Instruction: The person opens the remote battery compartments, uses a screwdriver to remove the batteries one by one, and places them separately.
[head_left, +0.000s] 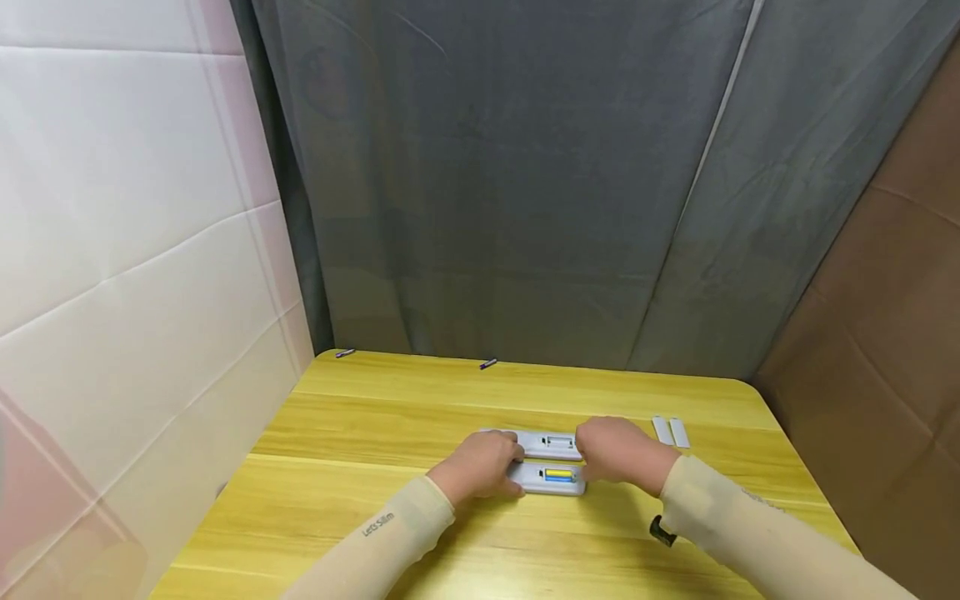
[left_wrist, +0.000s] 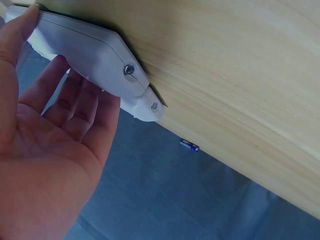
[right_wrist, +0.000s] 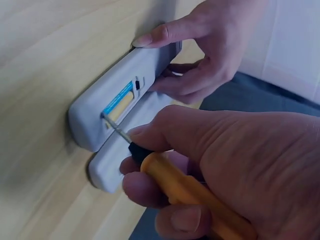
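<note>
Two white remote controls lie backs up, side by side on the yellow wooden table [head_left: 375,433]. The near remote [head_left: 551,479] has its compartment uncovered, with a yellow and blue battery [right_wrist: 119,101] inside. My left hand [head_left: 486,467] holds its left end, thumb [left_wrist: 17,30] on one edge and fingers along the other. My right hand [head_left: 611,452] grips an orange-handled screwdriver [right_wrist: 187,192], its thin tip [right_wrist: 114,125] at the compartment's end beside the battery. The far remote [head_left: 550,443] lies untouched against the near one.
Two white battery covers [head_left: 670,431] lie just right of my right hand. Two small loose batteries rest near the table's far edge [head_left: 345,353] [head_left: 488,363]. A grey curtain hangs behind, a white padded wall stands left and a brown panel right.
</note>
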